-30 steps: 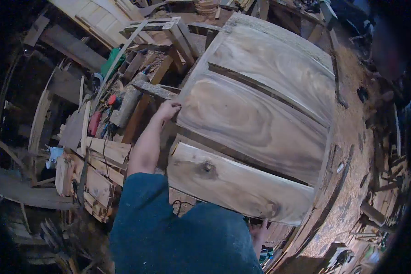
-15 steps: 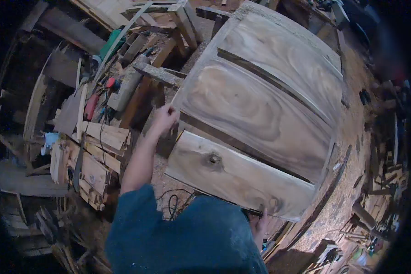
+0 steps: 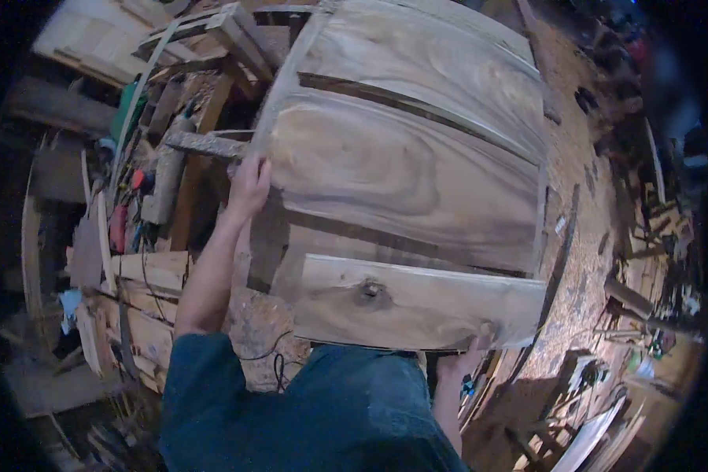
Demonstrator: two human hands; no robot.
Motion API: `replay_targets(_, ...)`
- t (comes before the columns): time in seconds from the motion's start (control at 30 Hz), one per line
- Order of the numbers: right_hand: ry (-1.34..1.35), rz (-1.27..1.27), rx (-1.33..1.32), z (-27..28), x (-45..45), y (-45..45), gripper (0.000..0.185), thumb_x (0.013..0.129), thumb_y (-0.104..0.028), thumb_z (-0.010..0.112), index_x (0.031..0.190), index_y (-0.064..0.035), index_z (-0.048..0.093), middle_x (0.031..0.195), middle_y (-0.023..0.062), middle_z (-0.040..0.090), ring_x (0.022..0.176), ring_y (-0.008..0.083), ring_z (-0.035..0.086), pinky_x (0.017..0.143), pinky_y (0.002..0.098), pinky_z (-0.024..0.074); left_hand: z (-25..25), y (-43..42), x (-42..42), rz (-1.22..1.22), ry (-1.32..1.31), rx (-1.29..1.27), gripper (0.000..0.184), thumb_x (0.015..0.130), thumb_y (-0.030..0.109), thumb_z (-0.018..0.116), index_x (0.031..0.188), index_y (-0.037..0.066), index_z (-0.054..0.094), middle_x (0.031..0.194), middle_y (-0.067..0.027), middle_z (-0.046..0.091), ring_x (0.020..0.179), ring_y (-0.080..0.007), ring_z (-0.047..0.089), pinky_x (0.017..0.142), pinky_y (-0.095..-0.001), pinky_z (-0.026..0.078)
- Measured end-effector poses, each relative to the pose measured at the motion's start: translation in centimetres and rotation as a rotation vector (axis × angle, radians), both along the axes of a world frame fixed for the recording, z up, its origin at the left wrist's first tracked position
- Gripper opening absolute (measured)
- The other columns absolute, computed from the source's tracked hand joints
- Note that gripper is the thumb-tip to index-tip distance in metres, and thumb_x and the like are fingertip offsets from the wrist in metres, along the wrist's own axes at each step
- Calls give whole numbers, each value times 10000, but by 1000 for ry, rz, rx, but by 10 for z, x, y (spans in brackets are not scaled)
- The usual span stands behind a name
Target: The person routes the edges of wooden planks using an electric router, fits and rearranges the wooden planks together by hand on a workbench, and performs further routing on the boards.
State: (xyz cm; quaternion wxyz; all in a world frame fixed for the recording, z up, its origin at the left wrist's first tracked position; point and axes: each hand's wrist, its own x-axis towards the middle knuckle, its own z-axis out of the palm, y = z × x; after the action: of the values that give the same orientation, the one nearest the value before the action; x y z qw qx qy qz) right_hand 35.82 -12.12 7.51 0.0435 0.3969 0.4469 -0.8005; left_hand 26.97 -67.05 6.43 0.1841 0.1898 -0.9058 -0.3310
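Observation:
A wide board [image 3: 425, 303] with a dark knot is held at its near edge by my right hand [image 3: 462, 360], the thumb over the top and the other fingers hidden underneath. My left hand [image 3: 250, 185] is closed at the left side rail [image 3: 283, 79], beside the end of the middle board [image 3: 393, 169]; its fingertips are partly hidden. Beyond a dark gap lies the far board [image 3: 433, 67]. All three boards show swirling brown grain. The near board sits apart from the middle one and looks tilted, its far edge raised.
To the left are a timber support [image 3: 204, 145], a red tool [image 3: 118, 228] and stacked offcuts [image 3: 149, 271]. A black cord [image 3: 279, 366] lies near my body. Sawdust covers the floor [image 3: 574, 275] at right, with scrap wood [image 3: 629, 299] beyond.
The near board has moved toward my body with my right hand, widening its gap from the middle board, and has tilted. My left hand stays at the rail. The view has shifted.

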Motion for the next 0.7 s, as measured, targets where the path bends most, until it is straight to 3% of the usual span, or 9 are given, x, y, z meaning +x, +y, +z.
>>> replay_targets(0.03,117,56,-281,-24,9,14,523,971,-424,503,1390,-118,433,1420,93,446,1320,282,404,1108,494,331,2,-3,-34,-37,51,2,288,949,261,512,1013,-5,604,937,-243,626,898,-414,601,764,-471,465)
replay_targets(0.17,-98,116,-185,-59,29,2,493,976,-423,499,1356,-111,464,1345,79,515,1242,275,475,1058,472,379,-2,18,-148,-110,-40,-74,343,958,297,460,1022,-3,611,948,-272,622,906,-443,589,802,-507,454)
replay_targets(0.23,-15,144,-229,-60,30,1,480,966,-443,521,1316,-115,500,1264,75,573,1141,260,546,979,444,448,52,62,-156,-149,-147,-169,348,956,299,451,1022,0,617,977,-273,622,932,-446,583,834,-517,447)
replay_targets(0.33,21,107,-130,-50,32,8,476,973,-399,522,1328,-85,484,1256,91,579,1145,266,551,986,427,452,-20,40,-189,-223,-98,-314,341,956,292,444,1092,8,576,1065,-262,615,1016,-454,557,896,-525,431)
replay_targets(0.37,61,81,-101,-75,35,33,470,986,-373,499,1343,-71,464,1304,105,551,1222,277,506,1058,444,404,-40,31,-195,-234,-49,-300,346,957,297,445,1115,12,561,1084,-258,611,1040,-452,549,906,-521,427)
replay_targets(0.47,159,68,49,0,11,33,485,968,-340,533,1350,-53,452,1309,121,548,1233,287,507,1056,448,414,-52,26,-204,-153,22,-416,354,966,302,430,1163,24,528,1137,-241,598,1109,-428,529,948,-522,408)
replay_targets(0.6,113,10,221,8,-10,120,509,959,-320,537,1371,-40,432,1335,152,525,1219,309,521,1046,457,434,-43,19,-201,-150,-321,-345,377,982,306,398,1225,47,524,1239,-207,572,1214,-377,487,1024,-530,361)
replay_targets(0.63,139,9,289,13,-17,144,514,959,-316,536,1377,-37,426,1342,157,520,1218,315,522,1047,459,435,-41,19,-183,-118,-251,-484,392,987,304,382,1260,58,521,1254,-194,578,1206,-371,502,1042,-536,340)
replay_targets(0.7,168,146,89,35,-29,200,539,948,-304,550,1389,-26,414,1358,160,508,1202,324,534,1033,458,447,7,43,-126,-40,-329,-358,392,986,304,386,1255,61,535,1247,-211,576,1197,-377,505,1033,-534,341)
